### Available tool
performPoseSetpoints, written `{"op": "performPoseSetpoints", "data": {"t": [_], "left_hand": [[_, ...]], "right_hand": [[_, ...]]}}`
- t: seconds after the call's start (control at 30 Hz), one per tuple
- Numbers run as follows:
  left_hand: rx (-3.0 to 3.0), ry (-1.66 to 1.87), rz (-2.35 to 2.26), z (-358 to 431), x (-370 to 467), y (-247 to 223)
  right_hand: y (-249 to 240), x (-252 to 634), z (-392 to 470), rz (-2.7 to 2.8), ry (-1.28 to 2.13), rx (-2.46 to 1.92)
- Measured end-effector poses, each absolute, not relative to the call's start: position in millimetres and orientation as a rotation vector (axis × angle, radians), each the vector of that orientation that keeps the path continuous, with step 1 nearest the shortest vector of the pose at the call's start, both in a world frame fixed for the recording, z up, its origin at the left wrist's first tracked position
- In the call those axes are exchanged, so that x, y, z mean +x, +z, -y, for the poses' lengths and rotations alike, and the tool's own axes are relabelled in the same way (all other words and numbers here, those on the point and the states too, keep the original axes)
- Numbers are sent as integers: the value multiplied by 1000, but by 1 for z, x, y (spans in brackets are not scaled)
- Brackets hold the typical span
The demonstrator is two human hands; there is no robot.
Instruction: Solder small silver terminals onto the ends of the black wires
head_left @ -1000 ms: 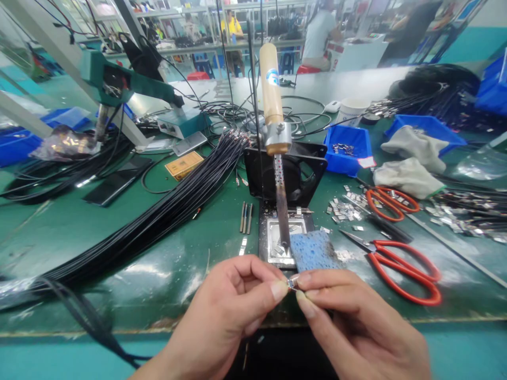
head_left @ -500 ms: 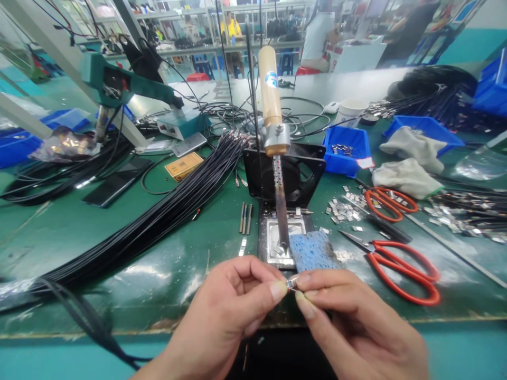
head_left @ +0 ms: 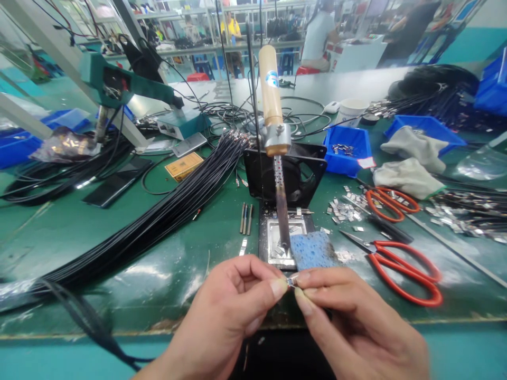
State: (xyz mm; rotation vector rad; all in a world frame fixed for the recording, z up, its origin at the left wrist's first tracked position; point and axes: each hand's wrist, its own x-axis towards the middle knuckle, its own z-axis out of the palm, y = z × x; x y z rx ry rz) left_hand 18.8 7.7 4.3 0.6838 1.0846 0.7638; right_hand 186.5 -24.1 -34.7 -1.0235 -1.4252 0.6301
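Note:
Between the fingertips of both hands is a small silvery metal connector [head_left: 291, 282], mostly covered by the fingers. My left hand [head_left: 237, 303] pinches its left side with thumb and forefinger. From the right, my right hand [head_left: 352, 311] grips the other side, fingertips almost meeting the left thumb. Just beyond them a soldering iron [head_left: 280, 195] with a wooden handle is clamped tip-down above a square metal tray [head_left: 273, 258]. A blue sponge [head_left: 312, 249] lies to the right of the iron's tip, close to the right fingers.
Red-handled scissors [head_left: 407, 269] and a second red-handled pair [head_left: 390, 203] lie at right beside scattered metal pieces [head_left: 343, 211]. A thick bundle of black cables [head_left: 158, 211] crosses the left. Behind the iron stands a black fan [head_left: 304, 174], near a blue bin [head_left: 346, 158].
The hands keep almost the same pose around the connector. Only a very slight shift of the whole view shows.

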Motion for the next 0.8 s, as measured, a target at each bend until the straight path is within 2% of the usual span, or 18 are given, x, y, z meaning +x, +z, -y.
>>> {"op": "performPoseSetpoints", "data": {"t": [0.8], "left_hand": [[623, 812, -1139, -18, 25, 5]], "right_hand": [[-36, 185, 18, 1451, 578, -1126]]}}
